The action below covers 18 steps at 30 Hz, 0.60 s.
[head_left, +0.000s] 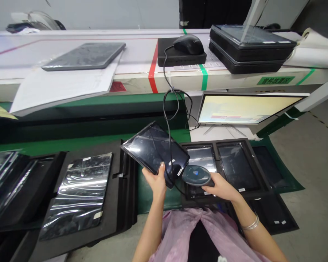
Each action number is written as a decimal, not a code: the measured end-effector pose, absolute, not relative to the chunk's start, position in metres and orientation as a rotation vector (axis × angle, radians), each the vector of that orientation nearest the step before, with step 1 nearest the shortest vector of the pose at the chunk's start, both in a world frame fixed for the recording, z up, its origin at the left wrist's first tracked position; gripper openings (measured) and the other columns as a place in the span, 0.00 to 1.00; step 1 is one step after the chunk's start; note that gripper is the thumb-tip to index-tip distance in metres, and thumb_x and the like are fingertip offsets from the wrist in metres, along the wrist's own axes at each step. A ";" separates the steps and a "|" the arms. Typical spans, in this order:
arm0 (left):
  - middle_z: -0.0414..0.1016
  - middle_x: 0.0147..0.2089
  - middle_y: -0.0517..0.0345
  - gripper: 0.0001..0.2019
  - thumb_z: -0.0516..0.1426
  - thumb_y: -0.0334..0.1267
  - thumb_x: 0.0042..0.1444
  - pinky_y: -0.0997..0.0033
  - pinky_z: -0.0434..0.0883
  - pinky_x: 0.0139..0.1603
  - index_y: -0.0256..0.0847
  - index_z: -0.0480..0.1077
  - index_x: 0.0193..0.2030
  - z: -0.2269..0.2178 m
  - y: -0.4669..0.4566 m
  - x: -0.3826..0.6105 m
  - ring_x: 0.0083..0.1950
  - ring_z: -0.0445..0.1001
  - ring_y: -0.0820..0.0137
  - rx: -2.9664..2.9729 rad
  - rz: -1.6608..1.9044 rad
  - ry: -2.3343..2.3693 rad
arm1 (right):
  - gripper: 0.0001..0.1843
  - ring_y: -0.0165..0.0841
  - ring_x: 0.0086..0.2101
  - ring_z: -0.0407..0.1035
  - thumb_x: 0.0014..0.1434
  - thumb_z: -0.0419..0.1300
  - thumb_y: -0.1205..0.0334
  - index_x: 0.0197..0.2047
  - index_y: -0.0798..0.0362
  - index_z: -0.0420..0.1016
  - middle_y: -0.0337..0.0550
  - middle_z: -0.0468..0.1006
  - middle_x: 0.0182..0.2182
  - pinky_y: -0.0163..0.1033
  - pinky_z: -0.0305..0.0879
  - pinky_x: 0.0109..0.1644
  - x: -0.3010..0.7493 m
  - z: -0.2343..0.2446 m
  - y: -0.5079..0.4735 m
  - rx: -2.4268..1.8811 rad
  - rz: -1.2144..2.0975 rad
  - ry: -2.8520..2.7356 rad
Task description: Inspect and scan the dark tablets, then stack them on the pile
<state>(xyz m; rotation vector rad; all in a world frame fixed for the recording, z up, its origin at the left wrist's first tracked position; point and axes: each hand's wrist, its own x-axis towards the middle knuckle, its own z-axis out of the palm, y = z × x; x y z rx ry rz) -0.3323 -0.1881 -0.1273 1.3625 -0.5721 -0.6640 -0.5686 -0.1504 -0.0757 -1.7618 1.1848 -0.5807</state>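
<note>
**Mia:** What are the hands doing?

**Ben:** The left hand (156, 182) pinches the near corner of a flat black tablet with a shiny glass face (155, 151). The thumb lies on top and the other fingers hide below. The right hand (221, 187) is curled around a round grey hand scanner (196, 175).

**Mia:** How do they sit next to each other?

**Ben:** The scanner is just right of the tablet's near corner, almost touching it, and its nose points left at it. The tablet is tilted, and its long side runs from far left to near right. Both forearms reach up from the near edge, a bit bent.

**Mia:** What is around them?

**Ben:** Under the right hand is a black foam tray (262, 182) with more tablets. Far off, a tabletop (142, 54) carries a black mouse (188, 44).
</note>
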 end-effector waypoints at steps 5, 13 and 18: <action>0.69 0.41 0.56 0.27 0.68 0.43 0.38 0.58 0.70 0.51 0.39 0.60 0.41 -0.124 -0.187 -0.324 0.39 0.72 0.69 1.374 -0.674 -0.520 | 0.16 0.38 0.46 0.70 0.53 0.59 0.67 0.47 0.57 0.72 0.47 0.77 0.45 0.40 0.64 0.53 -0.571 -0.082 -0.156 -1.750 -0.564 1.343; 0.69 0.40 0.60 0.29 0.69 0.36 0.26 0.37 0.62 0.58 0.41 0.63 0.38 -0.089 -0.155 -0.291 0.38 0.70 0.68 1.438 -0.635 -0.276 | 0.15 0.50 0.46 0.71 0.56 0.59 0.66 0.47 0.60 0.70 0.59 0.76 0.43 0.49 0.65 0.49 -0.572 -0.120 -0.178 -1.681 -0.404 1.764; 0.74 0.38 0.59 0.17 0.67 0.44 0.36 0.36 0.67 0.56 0.47 0.70 0.35 -0.091 -0.109 -0.241 0.46 0.73 0.55 1.549 -0.685 -0.257 | 0.35 0.51 0.61 0.54 0.54 0.63 0.67 0.63 0.64 0.57 0.66 0.60 0.60 0.55 0.51 0.64 -0.568 -0.113 -0.170 -1.667 -0.573 1.889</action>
